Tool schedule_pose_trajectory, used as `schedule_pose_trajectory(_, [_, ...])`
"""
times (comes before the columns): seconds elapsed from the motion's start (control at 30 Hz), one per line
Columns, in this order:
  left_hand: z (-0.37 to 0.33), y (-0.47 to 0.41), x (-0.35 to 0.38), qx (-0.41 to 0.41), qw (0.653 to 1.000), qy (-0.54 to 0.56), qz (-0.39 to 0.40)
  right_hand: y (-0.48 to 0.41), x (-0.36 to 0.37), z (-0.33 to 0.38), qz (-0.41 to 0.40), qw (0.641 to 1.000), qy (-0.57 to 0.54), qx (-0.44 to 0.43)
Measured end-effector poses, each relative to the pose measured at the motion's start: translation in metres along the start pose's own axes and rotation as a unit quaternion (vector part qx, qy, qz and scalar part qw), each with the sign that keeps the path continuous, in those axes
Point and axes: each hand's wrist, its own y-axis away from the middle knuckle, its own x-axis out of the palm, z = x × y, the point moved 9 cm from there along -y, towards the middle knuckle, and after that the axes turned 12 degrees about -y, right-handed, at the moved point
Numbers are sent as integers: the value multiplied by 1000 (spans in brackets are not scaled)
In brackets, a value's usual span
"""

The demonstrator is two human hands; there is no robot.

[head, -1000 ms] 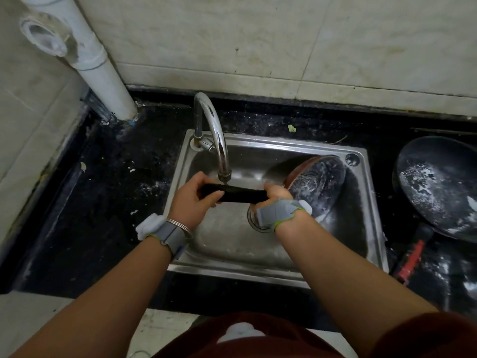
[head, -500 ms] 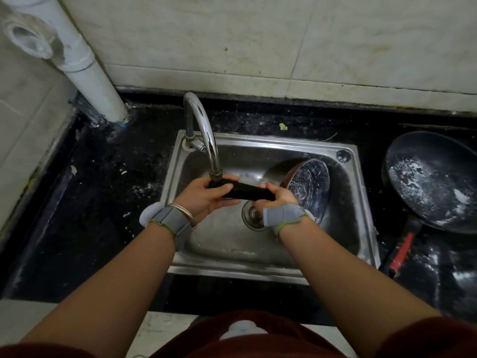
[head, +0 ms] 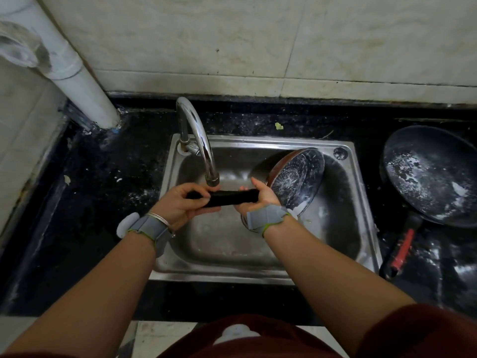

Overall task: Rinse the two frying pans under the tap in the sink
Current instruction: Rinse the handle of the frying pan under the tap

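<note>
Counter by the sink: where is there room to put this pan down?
The black counter left of the sink, out to the white pipe, is bare apart from white specks. The right side is crowded: the second frying pan fills it. The strip behind the tap is narrow. The sink's right half holds the tilted pan.

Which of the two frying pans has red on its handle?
The frying pan lying on the counter, right of the sink. The tilted pan in the sink has a plain black handle.
</note>
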Motion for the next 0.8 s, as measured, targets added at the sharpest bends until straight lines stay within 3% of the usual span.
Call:
schedule_pose_trajectory(0.47, [-3, 5, 17, 4, 993, 23, 116, 1, 1, -11, 30, 999, -46, 2])
schedule_pose_trajectory(0.57, [3, 8, 12, -60, 993, 76, 70, -4, 0, -7, 20, 999, -46, -1])
schedule_pose_trajectory(0.67, [18, 18, 8, -186, 978, 88, 44, -10, -3, -8, 30, 998, -48, -12])
schedule_pose_trajectory(0.8, [28, 27, 12, -326, 944, 48, 31, -15, -3, -7, 113, 992, -42, -27])
